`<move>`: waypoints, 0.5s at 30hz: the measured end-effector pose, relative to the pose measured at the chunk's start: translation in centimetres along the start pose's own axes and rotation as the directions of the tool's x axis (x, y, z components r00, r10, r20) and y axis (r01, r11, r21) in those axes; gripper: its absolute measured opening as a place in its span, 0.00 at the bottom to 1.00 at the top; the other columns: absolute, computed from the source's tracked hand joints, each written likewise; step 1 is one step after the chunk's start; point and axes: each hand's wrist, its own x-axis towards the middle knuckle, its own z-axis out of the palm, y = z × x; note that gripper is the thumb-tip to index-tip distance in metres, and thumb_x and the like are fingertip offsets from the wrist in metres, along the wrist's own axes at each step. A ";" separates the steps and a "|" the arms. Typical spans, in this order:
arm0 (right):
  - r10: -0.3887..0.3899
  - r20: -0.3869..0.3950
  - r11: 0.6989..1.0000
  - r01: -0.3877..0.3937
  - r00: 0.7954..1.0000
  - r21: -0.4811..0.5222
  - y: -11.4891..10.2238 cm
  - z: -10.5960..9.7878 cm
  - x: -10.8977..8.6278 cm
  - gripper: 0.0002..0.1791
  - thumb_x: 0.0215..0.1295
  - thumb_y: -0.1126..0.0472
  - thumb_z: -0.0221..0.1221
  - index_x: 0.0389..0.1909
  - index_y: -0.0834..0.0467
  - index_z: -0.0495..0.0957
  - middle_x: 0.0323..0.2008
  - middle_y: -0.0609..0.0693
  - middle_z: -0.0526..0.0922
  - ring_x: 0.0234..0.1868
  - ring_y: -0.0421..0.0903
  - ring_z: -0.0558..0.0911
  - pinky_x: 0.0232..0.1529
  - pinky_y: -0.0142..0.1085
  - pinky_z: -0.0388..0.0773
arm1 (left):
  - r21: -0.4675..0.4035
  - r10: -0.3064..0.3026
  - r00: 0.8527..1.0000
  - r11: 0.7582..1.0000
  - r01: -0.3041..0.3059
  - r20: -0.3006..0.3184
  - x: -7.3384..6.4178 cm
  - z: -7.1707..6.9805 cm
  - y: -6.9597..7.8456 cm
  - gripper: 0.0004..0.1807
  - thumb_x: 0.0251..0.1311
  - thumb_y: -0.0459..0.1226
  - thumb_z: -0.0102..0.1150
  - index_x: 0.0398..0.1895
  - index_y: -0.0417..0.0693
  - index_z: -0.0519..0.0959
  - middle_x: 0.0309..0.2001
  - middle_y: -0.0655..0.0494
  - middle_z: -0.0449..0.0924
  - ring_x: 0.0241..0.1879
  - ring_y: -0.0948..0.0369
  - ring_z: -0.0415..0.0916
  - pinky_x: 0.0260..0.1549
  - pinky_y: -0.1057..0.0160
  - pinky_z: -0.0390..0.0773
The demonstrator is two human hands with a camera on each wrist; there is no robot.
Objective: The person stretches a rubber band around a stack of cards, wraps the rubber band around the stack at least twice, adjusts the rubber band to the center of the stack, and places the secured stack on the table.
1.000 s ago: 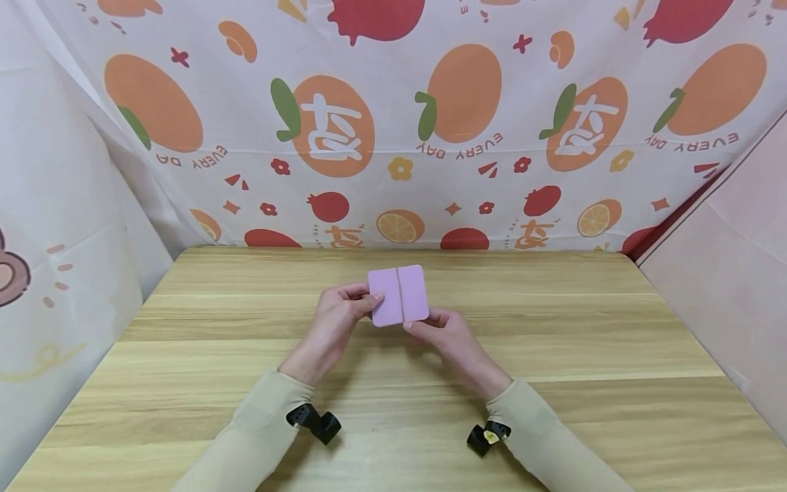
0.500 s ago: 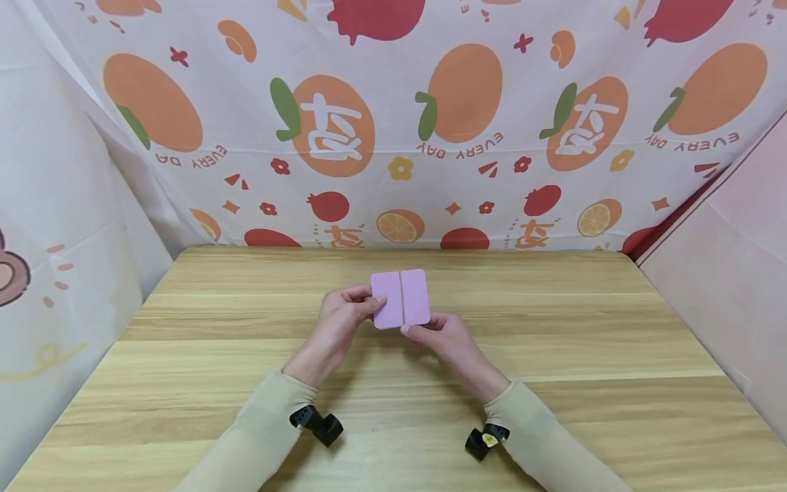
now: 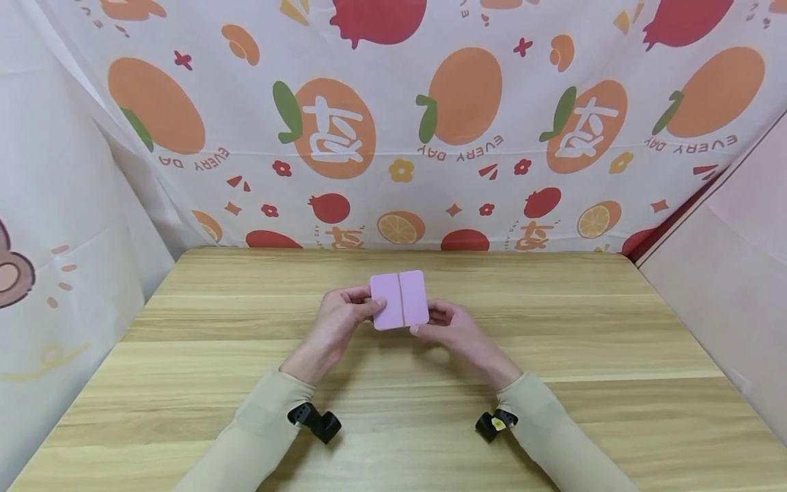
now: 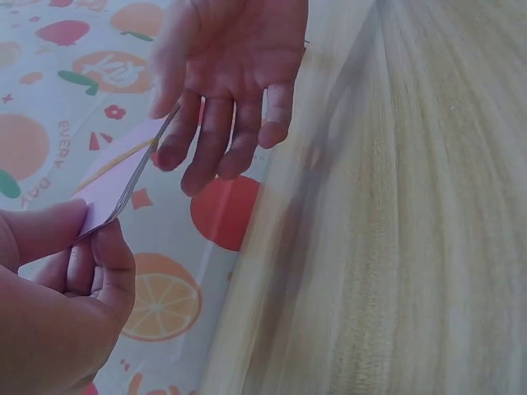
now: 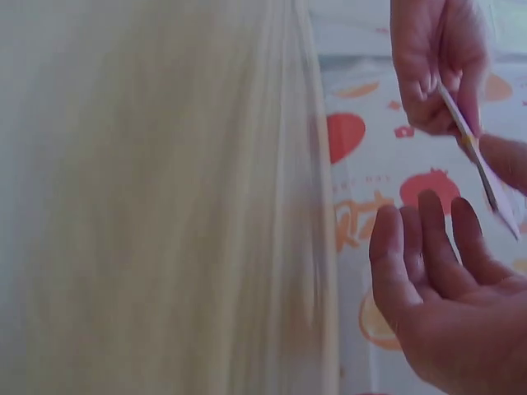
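Observation:
A thin stack of pink square cards [image 3: 415, 294] is held up above the table, with a narrow tan rubber band [image 3: 402, 301] running across its middle. My left hand [image 3: 332, 321] pinches its left edge, thumb on the front face and curled fingers behind. On the other side, my right hand [image 3: 458, 335] is at the lower right corner, its thumb by the bottom edge. The left wrist view shows the cards [image 4: 115, 181] edge-on in several layers. In the right wrist view my right hand's fingers [image 5: 436, 239] are loosely extended, apart from the cards.
A wood-grain table [image 3: 393, 424] lies under both hands. Behind it hangs a white cloth [image 3: 393, 137] printed with fruit, and pale cloths [image 3: 67, 205] flank the left and right sides. A black wrist camera [image 3: 316, 421] is strapped to each forearm.
My right hand has loosened from the cards and shifted slightly to the right, its fingers coming out from behind them. The left hand keeps its pinch and the stack has barely moved.

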 end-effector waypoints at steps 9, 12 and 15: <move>-0.141 0.069 0.973 0.151 0.988 -0.173 -0.2 -1.9 0.3 0.40 0.54 0.64 0.72 0.68 0.54 0.66 0.59 0.52 0.74 0.57 0.51 0.74 0.54 0.49 0.74 | 0.019 -0.025 0.999 1.000 0.025 0.024 -0.1 0.2 -0.1 0.16 0.60 0.27 0.63 0.50 0.29 0.80 0.34 0.53 0.81 0.39 0.60 0.74 0.48 0.56 0.71; -0.197 0.076 0.937 0.210 0.977 -0.280 -0.3 -2.1 0.3 0.46 0.52 0.62 0.74 0.70 0.50 0.62 0.62 0.49 0.70 0.58 0.50 0.72 0.54 0.52 0.74 | 0.027 -0.029 0.999 0.999 0.028 0.045 -0.2 0.3 -0.3 0.16 0.60 0.27 0.62 0.51 0.29 0.80 0.35 0.53 0.81 0.39 0.60 0.73 0.47 0.57 0.71; -0.227 0.085 0.886 0.242 0.970 -0.397 -0.6 -2.2 0.1 0.51 0.51 0.60 0.75 0.73 0.48 0.57 0.65 0.46 0.66 0.60 0.48 0.70 0.56 0.50 0.74 | 0.030 -0.029 0.998 0.999 0.028 0.057 -0.2 0.4 -0.5 0.16 0.60 0.27 0.62 0.51 0.29 0.79 0.35 0.53 0.81 0.40 0.60 0.74 0.46 0.59 0.72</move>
